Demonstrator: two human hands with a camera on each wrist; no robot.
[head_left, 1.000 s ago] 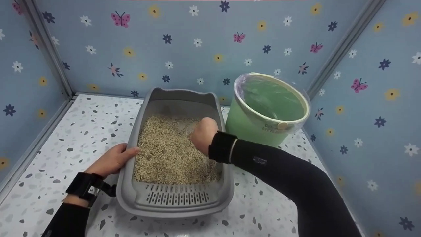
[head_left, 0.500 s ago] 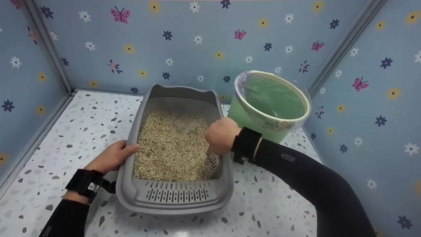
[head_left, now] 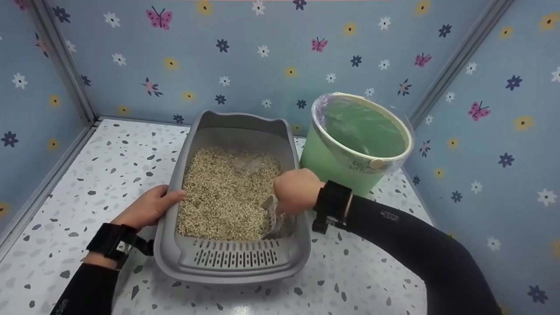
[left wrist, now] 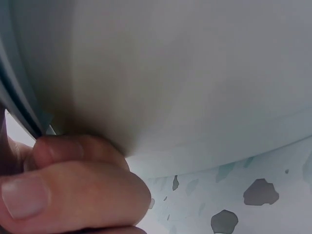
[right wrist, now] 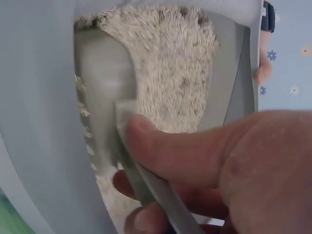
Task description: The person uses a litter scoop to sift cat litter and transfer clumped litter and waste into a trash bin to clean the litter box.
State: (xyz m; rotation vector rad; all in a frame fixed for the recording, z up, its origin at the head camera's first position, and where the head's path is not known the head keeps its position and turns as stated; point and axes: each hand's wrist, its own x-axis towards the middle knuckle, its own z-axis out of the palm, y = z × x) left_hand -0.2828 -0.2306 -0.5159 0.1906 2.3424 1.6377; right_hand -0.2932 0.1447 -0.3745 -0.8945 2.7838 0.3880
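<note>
Speckled tabletop scene: left hand [head_left: 148, 210] grips the litter box [head_left: 175, 258] rim, right hand [head_left: 297, 190] clenches a light, stiff scoop [head_left: 271, 216] by its handle, blade beneath fingers in loose litter [head_left: 223, 197].

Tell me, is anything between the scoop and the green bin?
Yes. The tray's right wall stands between the scoop, held low in the litter by the right hand, and the bin just beyond it.
</note>
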